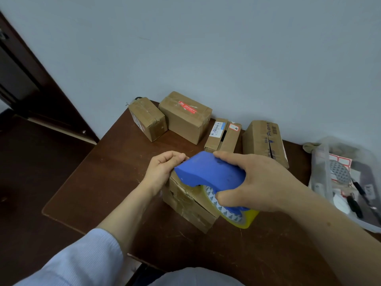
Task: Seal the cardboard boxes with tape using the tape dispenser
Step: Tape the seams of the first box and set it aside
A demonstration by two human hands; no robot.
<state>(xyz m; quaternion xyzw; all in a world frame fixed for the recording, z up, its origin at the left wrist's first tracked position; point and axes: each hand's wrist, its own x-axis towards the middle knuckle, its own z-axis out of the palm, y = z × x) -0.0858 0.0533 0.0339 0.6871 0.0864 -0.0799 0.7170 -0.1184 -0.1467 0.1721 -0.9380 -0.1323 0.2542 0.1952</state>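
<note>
While the right hand point(259, 182) wraps tightly around the blue tape dispenser point(208, 172) on top of the near box point(185, 205), the left hand point(162, 168) pinches that box's far edge. Behind it, two taped boxes point(185, 116) look done, and two slit boxes point(263, 139) probably need tape.

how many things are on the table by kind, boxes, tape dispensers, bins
box: 5 (one in front, four at the back; the labelled one with split flaps counted as one)
tape dispenser: 1
clear bin: 1
total: 7
</note>
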